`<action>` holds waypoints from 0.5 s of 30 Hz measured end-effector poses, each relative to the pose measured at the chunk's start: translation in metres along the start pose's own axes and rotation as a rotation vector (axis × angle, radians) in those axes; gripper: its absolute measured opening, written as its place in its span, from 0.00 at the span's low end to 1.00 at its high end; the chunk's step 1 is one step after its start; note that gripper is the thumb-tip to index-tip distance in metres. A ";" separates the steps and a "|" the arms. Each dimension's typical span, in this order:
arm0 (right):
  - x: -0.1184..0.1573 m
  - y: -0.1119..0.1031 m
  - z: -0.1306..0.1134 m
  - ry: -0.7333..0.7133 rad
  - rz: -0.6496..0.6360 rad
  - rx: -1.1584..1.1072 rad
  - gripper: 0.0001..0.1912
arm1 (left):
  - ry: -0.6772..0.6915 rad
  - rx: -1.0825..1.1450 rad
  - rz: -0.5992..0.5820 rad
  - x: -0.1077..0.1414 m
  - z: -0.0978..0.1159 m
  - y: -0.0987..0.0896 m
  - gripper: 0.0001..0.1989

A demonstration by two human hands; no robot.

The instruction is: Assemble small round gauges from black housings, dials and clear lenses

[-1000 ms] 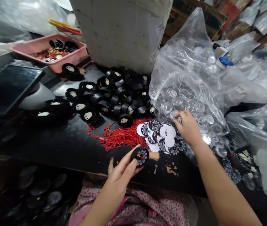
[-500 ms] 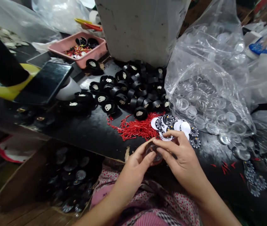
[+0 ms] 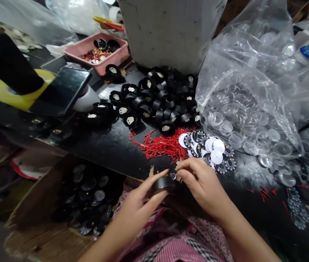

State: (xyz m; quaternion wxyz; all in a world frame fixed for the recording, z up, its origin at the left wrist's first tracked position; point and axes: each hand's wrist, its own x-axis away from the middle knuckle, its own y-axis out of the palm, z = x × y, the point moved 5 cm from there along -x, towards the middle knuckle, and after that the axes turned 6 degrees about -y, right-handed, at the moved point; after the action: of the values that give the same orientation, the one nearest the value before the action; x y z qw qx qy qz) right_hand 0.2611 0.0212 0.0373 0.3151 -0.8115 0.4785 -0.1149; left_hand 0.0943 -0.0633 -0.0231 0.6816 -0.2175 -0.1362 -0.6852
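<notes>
My left hand (image 3: 140,198) grips a round black gauge case (image 3: 162,184) between thumb and fingers, its smooth side wall turned up. A small round fitting (image 3: 173,176) sticks out at the right end of the case. Close to that fitting is my right hand (image 3: 203,182), thumb and fingertips drawn together; whatever they hold is too small to make out. Just beyond the hands lie a heap of red pointers (image 3: 162,145) and a pile of printed dial discs (image 3: 198,137), some with their white backs up. Several black cases (image 3: 149,98) are heaped behind them.
An open plastic bag of clear round covers (image 3: 236,112) spreads at right. At back left stand a pink tray (image 3: 113,58) of small parts and a phone (image 3: 64,87) on a stand. A cardboard box (image 3: 29,218) with finished-looking gauges sits below the table's front edge.
The round piece, held before in both hands with its glossy face up, is now tipped on its side in my left hand. My right hand has drawn back from its face. The view shifted slightly.
</notes>
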 end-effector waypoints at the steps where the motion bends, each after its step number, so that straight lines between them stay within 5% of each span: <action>1: 0.001 -0.002 0.004 0.029 -0.008 -0.040 0.14 | 0.013 -0.069 0.128 0.008 -0.011 -0.022 0.20; 4: 0.002 -0.002 0.013 0.119 0.011 -0.068 0.12 | 0.212 -0.429 0.494 0.029 -0.021 -0.078 0.22; 6: 0.000 0.007 0.008 0.102 -0.055 -0.072 0.10 | 0.316 -0.576 0.563 0.025 -0.011 -0.088 0.24; 10: -0.004 0.022 -0.013 -0.009 -0.200 -0.032 0.09 | 0.447 -0.561 0.424 -0.034 0.043 -0.058 0.20; 15: 0.009 0.000 -0.002 0.036 -0.168 0.025 0.09 | 0.463 -0.634 0.403 -0.111 0.094 -0.025 0.25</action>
State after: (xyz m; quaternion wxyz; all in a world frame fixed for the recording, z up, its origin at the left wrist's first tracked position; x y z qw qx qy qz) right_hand 0.2643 0.0128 0.0377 0.3057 -0.8426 0.4129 -0.1612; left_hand 0.0777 0.0806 0.0078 0.7136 -0.2789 0.2823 -0.5773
